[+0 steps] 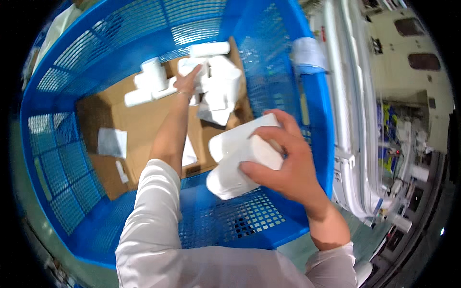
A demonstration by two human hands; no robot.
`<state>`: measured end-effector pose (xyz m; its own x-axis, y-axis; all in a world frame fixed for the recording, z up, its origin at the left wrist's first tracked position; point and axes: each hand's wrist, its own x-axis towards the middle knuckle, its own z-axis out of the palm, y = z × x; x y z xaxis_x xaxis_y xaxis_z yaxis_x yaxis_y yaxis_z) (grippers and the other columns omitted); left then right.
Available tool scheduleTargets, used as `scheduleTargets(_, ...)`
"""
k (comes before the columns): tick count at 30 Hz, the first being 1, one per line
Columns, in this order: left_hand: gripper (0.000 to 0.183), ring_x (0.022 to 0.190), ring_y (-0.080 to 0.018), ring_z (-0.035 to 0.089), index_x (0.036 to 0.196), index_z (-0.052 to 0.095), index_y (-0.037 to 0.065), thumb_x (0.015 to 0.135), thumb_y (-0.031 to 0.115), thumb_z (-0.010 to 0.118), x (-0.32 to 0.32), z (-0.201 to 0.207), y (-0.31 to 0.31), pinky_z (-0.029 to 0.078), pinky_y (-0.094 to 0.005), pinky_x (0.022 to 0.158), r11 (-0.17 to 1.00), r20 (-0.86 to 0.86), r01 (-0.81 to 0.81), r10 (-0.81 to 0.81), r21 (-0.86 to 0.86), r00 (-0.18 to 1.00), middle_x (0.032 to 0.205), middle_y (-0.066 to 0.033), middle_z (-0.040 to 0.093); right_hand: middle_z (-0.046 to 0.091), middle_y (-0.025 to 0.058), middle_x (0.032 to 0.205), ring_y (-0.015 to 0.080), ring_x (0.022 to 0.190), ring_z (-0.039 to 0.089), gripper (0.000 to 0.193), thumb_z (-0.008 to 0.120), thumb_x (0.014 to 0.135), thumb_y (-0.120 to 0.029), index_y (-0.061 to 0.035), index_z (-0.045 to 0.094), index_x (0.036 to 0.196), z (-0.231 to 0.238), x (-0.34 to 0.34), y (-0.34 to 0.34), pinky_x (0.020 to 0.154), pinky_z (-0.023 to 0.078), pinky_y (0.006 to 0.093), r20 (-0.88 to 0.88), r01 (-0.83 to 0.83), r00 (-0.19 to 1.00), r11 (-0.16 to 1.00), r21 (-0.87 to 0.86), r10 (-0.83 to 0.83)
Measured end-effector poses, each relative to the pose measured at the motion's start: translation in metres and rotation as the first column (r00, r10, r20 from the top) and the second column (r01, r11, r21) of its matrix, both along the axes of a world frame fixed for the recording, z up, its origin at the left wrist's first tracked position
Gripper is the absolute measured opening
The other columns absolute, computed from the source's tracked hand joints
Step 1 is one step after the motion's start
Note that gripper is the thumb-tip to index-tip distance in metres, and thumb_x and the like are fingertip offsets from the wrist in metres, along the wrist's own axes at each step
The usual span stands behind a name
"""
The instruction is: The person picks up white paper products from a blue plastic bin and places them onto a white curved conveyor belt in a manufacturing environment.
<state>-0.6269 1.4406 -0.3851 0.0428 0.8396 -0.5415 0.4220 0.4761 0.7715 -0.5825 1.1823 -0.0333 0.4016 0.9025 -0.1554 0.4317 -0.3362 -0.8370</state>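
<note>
My right hand (pixel 293 161) is closed around two white rolls, an upper roll (pixel 240 137) and a lower roll (pixel 235 173), above the near right part of a blue crate (pixel 283 230). They lie side by side, their ends against my fingers and thumb. Deep in the crate, my left hand (pixel 186 81) grips a white roll (pixel 189 64) in a pile at the far side; its fingertips are partly hidden. Beside it are more white rolls (pixel 232 81), some lying and some tilted.
Brown cardboard (pixel 139 120) lines the crate's bottom. A white sheet (pixel 113 142) and a small white strip (pixel 121 172) lie on it at left. Another group of rolls (pixel 153 74) sits left of my left hand. White machinery (pixel 350 120) stands right of the crate, with a pale cloth (pixel 309 55) over its rim.
</note>
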Motion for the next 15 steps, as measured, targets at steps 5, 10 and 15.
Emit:
scheduleTargets(5, 0.099, 0.101, -0.0277, 0.052, 0.125, 0.034, -0.006, 0.052, 0.048, 0.074, -0.042, -0.092, 0.053, 0.045, -0.0354, 0.083, 0.997, 0.071, -0.053, 0.049, 0.063, 0.996, 0.119, -0.0203, 0.046, 0.037, 0.0246, 0.123, 0.0377, 0.114, 0.04, 0.047, 0.076, 0.059, -0.027, -0.0033, 0.061, 0.097, -0.013, -0.006, 0.007, 0.095, 0.034, 0.0384, 0.127, -0.066, 0.99, 0.996, 0.057, 0.058)
scheduleTargets(10, 0.069, 0.1, -0.027, 0.05, 0.126, 0.031, 0.01, 0.069, 0.021, 0.069, -0.09, 0.003, 0.012, 0.045, -0.0416, 0.08, 0.987, 0.616, -0.049, 0.135, -0.155, 0.776, 0.116, -0.0109, 0.049, 0.036, 0.0267, 0.124, 0.0398, 0.118, 0.034, 0.049, 0.075, 0.058, -0.032, -0.0069, 0.062, 0.097, -0.009, -0.005, -0.004, 0.099, 0.029, 0.0405, 0.002, 0.064, 0.998, 0.988, 0.139, -0.065)
scheduleTargets(15, 0.047, 0.107, -0.0222, 0.046, 0.117, 0.047, 0.012, 0.078, 0.036, 0.059, -0.171, 0.074, -0.014, 0.039, -0.0382, 0.086, 0.845, 0.711, 0.312, 0.11, -0.435, 0.695, 0.116, -0.0082, 0.049, 0.041, 0.0227, 0.118, 0.0373, 0.109, 0.041, 0.052, 0.074, 0.053, -0.031, -0.004, 0.061, 0.095, -0.013, 0.011, -0.011, 0.094, 0.034, 0.0373, -0.187, 0.036, 0.982, 0.964, 0.263, 0.014)
